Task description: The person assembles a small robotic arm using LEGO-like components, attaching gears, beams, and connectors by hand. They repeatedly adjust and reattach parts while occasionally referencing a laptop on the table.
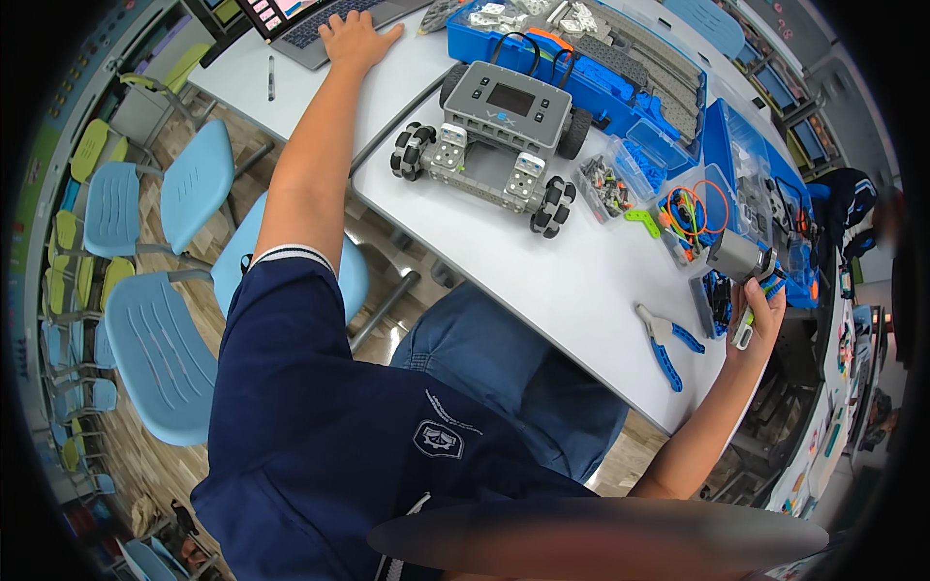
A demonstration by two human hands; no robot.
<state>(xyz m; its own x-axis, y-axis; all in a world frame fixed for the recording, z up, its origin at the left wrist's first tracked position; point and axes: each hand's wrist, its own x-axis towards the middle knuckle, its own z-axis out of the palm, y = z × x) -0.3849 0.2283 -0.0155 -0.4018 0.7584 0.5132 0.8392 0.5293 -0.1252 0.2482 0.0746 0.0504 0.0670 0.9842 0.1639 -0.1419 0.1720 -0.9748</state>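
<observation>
Stretched forward at the upper left, my left hand lies with its fingers spread on the edge of a grey laptop, by the keyboard. At the right edge of the table my right hand is closed around a grey box-shaped motor with small coloured pieces at its end. A pale, loop-ended piece also shows at this hand's fingers; how it is held is partly hidden. Between my hands a grey wheeled robot stands on the white table. Blue-handled pliers lie near my right hand.
A large blue parts case sits behind the robot. Clear boxes of small connectors, a green angled piece and another blue case line the right side. A pen lies at left; blue chairs stand beyond.
</observation>
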